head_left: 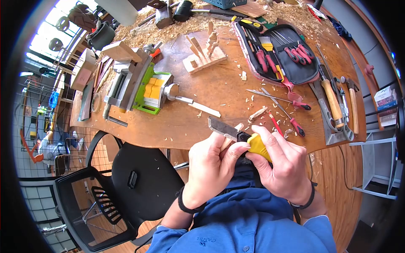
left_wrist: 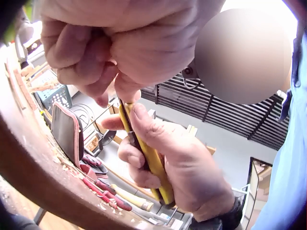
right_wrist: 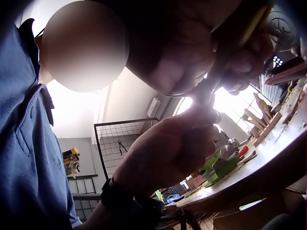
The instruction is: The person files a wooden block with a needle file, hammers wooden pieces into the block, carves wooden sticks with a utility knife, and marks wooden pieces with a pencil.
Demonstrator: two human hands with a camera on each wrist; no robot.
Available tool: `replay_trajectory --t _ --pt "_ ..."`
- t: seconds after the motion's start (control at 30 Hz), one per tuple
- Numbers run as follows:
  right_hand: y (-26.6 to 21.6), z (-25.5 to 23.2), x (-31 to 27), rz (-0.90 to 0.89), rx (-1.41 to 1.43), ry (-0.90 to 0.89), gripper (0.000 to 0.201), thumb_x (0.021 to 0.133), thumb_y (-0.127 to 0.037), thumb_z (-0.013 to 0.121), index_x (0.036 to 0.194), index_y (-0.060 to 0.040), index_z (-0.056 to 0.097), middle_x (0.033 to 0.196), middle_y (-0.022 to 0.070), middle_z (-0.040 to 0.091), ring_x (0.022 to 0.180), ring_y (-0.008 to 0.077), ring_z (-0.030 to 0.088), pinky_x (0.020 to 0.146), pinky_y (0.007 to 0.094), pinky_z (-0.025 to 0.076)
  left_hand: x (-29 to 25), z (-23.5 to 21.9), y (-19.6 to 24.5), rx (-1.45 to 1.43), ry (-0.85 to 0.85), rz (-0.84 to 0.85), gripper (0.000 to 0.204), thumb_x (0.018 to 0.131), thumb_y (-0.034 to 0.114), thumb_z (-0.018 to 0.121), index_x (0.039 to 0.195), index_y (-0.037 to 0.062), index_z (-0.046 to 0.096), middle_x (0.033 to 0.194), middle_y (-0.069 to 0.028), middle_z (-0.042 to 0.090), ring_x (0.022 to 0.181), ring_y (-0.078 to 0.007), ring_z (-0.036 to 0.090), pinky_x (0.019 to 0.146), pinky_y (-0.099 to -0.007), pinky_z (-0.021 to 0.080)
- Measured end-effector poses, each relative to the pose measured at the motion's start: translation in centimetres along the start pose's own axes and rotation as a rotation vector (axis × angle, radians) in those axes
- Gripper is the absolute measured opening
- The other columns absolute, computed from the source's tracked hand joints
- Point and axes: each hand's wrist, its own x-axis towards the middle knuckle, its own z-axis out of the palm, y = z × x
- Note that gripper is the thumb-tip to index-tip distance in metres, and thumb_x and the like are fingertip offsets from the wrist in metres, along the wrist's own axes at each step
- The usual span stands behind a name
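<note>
My right hand [head_left: 283,165] grips the yellow handle of a utility knife [head_left: 259,147], its broad blade [head_left: 222,128] extended to the left over the front of the workbench. A small pale stick of wood [head_left: 226,143] is pinched in my left hand [head_left: 209,165], mostly hidden by the fingers. The left thumb lies at the knife's black collar, and the blade crosses over the wood. From the left wrist view, the right fingers wrap the knife handle [left_wrist: 157,170]. The right wrist view shows both hands close together in shadow.
On the wooden workbench [head_left: 168,128] stand a green-based vise [head_left: 145,90] and a wooden block with carved sticks [head_left: 205,63]. An open tool case [head_left: 249,71], red-handled tools [head_left: 296,126], a mallet-like hammer [head_left: 352,88] and shavings lie about. A black chair [head_left: 145,181] stands at the left.
</note>
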Motion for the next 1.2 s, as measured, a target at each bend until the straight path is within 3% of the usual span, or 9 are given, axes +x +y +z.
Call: replay_trajectory --t 0.03,0.37,0.57,0.63,0.67,0.73,0.87,1.17,1.2 --pt "0.0 0.0 0.0 0.000 0.001 0.000 0.054 0.097 -0.029 0.081 0.139 0.0005 0.067 0.085 0.0118 0.065 0.065 0.0329 0.069 0.059 0.0431 0.055 0.1 0.2 0.3 0.043 0.057 0.014 0.024 0.098 0.022 0.085 0.098 0.0030 0.071 0.067 -0.0120 0.064 0.056 -0.0306 0.060 0.058 -0.0356 0.051" --pt "-0.1 0.1 0.2 0.017 -0.008 0.073 0.054 0.098 -0.029 0.081 0.139 0.0015 0.067 0.089 0.0134 0.069 0.068 0.0324 0.072 0.059 0.0425 0.056 0.9 0.1 0.7 0.219 0.116 0.057 0.025 0.096 0.024 0.086 0.095 0.0052 0.070 0.067 -0.0103 0.061 0.058 -0.0290 0.064 0.058 -0.0354 0.051" --pt "0.1 -0.2 0.0 0.013 0.023 -0.005 0.055 0.098 -0.029 0.081 0.140 0.0012 0.066 0.089 0.0129 0.068 0.067 0.0333 0.071 0.060 0.0431 0.056 0.9 0.3 0.2 0.019 0.151 0.214 0.026 0.096 0.024 0.086 0.101 0.0035 0.071 0.070 -0.0096 0.065 0.060 -0.0271 0.065 0.060 -0.0359 0.052" --pt "-0.1 -0.1 -0.1 0.026 0.037 -0.006 0.055 0.097 -0.029 0.082 0.141 0.0011 0.066 0.089 0.0129 0.068 0.067 0.0335 0.071 0.060 0.0432 0.056 0.5 -0.5 0.6 0.075 0.004 0.070 0.029 0.100 0.017 0.084 0.111 -0.0055 0.070 0.072 0.0016 0.054 0.068 -0.0068 0.042 0.062 -0.0249 0.042" --pt "-0.3 -0.1 -0.1 0.024 0.012 0.007 0.055 0.097 -0.029 0.082 0.141 0.0010 0.066 0.089 0.0130 0.068 0.067 0.0336 0.071 0.060 0.0433 0.056 0.5 -0.4 0.6 0.076 0.004 0.070 0.029 0.100 0.017 0.084 0.111 -0.0055 0.070 0.072 0.0016 0.054 0.068 -0.0068 0.042 0.062 -0.0249 0.042" --pt "-0.4 0.0 -0.1 0.023 -0.014 0.019 0.055 0.097 -0.029 0.082 0.141 0.0008 0.066 0.089 0.0131 0.068 0.067 0.0336 0.071 0.060 0.0435 0.057 0.6 -0.1 0.7 0.072 0.072 0.024 0.026 0.096 0.024 0.087 0.097 0.0046 0.070 0.074 -0.0130 0.068 0.061 -0.0323 0.065 0.060 -0.0366 0.052" --pt "-0.2 0.2 -0.1 0.008 -0.065 0.056 0.055 0.098 -0.028 0.082 0.142 0.0005 0.066 0.089 0.0132 0.068 0.067 0.0331 0.071 0.061 0.0434 0.057 0.6 0.4 0.4 0.082 0.122 0.057 0.028 0.094 0.026 0.088 0.095 0.0049 0.069 0.071 -0.0131 0.066 0.060 -0.0339 0.062 0.059 -0.0365 0.052" --pt "-0.1 0.3 0.1 0.023 -0.037 0.107 0.054 0.099 -0.030 0.080 0.141 0.0011 0.067 0.088 0.0136 0.068 0.067 0.0322 0.072 0.058 0.0427 0.056 1.1 0.1 0.4 0.006 0.084 0.021 0.026 0.097 0.022 0.086 0.098 0.0034 0.069 0.067 -0.0085 0.059 0.057 -0.0204 0.051 0.059 -0.0308 0.049" --pt "0.0 0.2 0.2 0.024 -0.012 0.067 0.054 0.099 -0.031 0.081 0.140 0.0012 0.067 0.088 0.0137 0.068 0.067 0.0324 0.072 0.058 0.0429 0.056 1.1 -0.1 0.2 -0.035 0.016 -0.008 0.027 0.101 0.019 0.083 0.112 -0.0016 0.069 0.071 0.0008 0.052 0.064 -0.0106 0.045 0.063 -0.0242 0.044"
